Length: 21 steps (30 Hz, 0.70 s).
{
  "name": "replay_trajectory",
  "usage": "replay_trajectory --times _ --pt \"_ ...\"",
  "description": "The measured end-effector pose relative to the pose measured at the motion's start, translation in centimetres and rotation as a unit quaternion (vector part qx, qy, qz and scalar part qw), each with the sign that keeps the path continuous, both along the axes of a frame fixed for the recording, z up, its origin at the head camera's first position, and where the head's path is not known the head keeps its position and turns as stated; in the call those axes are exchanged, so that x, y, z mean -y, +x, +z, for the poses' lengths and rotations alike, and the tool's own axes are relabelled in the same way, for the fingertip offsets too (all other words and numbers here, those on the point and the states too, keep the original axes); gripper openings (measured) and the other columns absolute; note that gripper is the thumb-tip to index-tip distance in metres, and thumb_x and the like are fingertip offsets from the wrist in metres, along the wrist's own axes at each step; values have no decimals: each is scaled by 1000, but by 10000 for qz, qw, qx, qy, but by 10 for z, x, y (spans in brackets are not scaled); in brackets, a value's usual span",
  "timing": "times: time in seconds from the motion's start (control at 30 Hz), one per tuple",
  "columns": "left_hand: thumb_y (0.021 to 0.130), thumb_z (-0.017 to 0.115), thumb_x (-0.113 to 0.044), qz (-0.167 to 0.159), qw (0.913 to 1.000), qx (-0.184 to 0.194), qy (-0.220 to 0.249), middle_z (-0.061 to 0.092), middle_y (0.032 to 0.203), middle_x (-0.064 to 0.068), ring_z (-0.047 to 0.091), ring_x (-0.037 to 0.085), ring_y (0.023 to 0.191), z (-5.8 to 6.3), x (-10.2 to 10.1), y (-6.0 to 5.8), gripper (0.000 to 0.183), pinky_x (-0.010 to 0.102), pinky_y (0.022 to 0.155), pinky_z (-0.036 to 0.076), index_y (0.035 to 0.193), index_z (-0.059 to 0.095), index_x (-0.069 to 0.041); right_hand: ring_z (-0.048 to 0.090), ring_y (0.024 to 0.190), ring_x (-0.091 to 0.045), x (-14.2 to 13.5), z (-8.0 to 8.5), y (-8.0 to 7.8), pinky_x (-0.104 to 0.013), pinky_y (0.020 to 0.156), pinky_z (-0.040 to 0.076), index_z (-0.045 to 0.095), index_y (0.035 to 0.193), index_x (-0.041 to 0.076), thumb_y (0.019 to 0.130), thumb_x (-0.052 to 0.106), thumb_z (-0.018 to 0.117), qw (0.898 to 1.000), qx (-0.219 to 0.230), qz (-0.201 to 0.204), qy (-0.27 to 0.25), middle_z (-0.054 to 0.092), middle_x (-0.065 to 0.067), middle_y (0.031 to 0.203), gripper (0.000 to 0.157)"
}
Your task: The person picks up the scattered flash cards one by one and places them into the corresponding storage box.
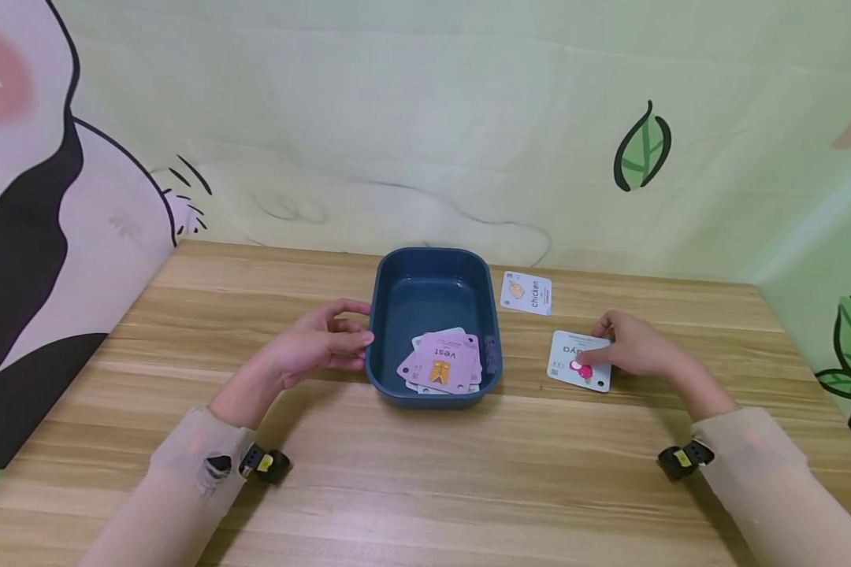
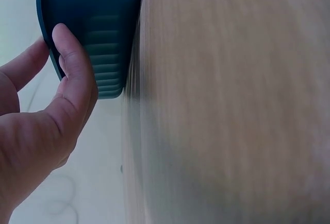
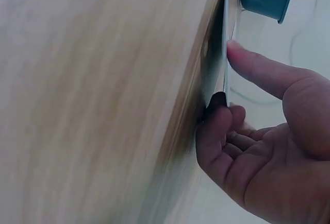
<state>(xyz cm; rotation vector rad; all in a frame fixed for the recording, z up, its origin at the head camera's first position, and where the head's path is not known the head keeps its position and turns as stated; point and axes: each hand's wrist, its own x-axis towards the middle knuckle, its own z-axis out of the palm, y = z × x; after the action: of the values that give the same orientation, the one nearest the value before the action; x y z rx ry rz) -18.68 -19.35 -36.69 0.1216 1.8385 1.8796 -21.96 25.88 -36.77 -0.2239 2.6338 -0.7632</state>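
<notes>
On the wooden table stands a dark blue plastic tray. Several picture cards lie stacked at its near end, topped by a pink "vest" card. My left hand is at the tray's left side, its loosely bent fingers touching the outer wall and rim. To the right of the tray, my right hand pinches a pale blue card with a pink fruit picture. Its thumb lies on the card's face, with fingers curled underneath. In the right wrist view that card's gripped edge is lifted off the table.
A white "chicken" card lies on the table just right of the tray's far end. Behind the table's back edge rises a pale green backdrop printed with leaves and a black-and-white cartoon figure.
</notes>
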Motion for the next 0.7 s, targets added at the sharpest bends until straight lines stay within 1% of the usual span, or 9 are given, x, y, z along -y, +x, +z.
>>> replay_trajectory --times 0.13,0.37,0.53,0.7 --pt "93 64 -7 -12 10000 0 11 52 112 23 63 23 81 -2 0 -1 55 40 81 56 140 36 -4 54 71 -20 -1 3 2 -30 57 51 48 113 -7 84 25 75 9992 186 -36 -352 54 -13 90 51" --pt "93 64 -6 -51 10000 -22 53 52 109 21 63 23 80 -4 1 -2 55 41 81 56 140 36 -3 53 71 -22 -4 5 6 -30 57 51 52 114 -7 90 13 67 9974 126 141 -694 53 -13 89 35" --pt "93 64 -7 -67 9999 -48 66 53 106 19 62 23 80 -4 1 -2 55 40 79 57 140 35 -3 53 73 -23 -6 5 6 -30 57 50 52 117 -6 91 10 65 9964 69 144 -838 55 -14 92 33" --pt "93 64 -7 -25 10000 -10 43 53 109 21 63 24 80 -3 1 -1 54 39 79 57 140 37 -5 55 76 -24 -6 5 8 -31 59 52 52 118 -6 91 8 64 9950 -5 143 -993 56 -17 96 32"
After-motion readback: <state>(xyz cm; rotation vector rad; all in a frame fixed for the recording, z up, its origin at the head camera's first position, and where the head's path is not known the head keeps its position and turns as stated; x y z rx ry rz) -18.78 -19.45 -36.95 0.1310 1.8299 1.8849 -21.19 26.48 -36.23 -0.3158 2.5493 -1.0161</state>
